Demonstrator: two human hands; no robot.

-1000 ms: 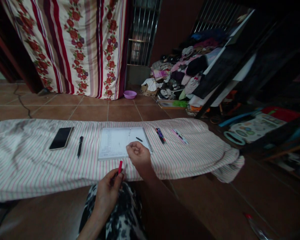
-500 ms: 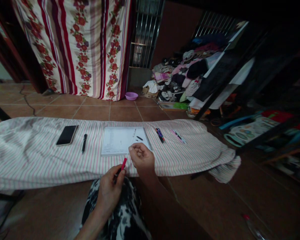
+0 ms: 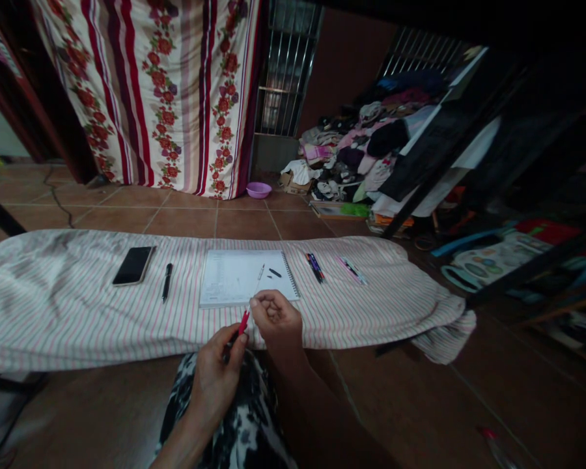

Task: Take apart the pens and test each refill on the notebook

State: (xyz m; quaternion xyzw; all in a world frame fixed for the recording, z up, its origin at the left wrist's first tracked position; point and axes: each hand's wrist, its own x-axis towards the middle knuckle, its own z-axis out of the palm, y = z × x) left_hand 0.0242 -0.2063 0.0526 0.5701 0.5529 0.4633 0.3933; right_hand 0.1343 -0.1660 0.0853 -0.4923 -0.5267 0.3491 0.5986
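Note:
My left hand is closed round a red pen, holding it just above my lap at the near edge of the striped cloth. My right hand is closed in a pinch beside the pen's tip. A thin pale refill runs from its fingertips out over the open spiral notebook. Two small black pen parts lie on the notebook page.
On the cloth lie a black phone, a black pen, dark pens and pink pens. Behind are tiled floor, a flowered curtain, a purple bowl and a heap of clothes. A dark frame slants at right.
My hands have come together. The right hand left the notebook and now pinches at the red pen's tip, and a thin refill has appeared over the page. The view shifted slightly.

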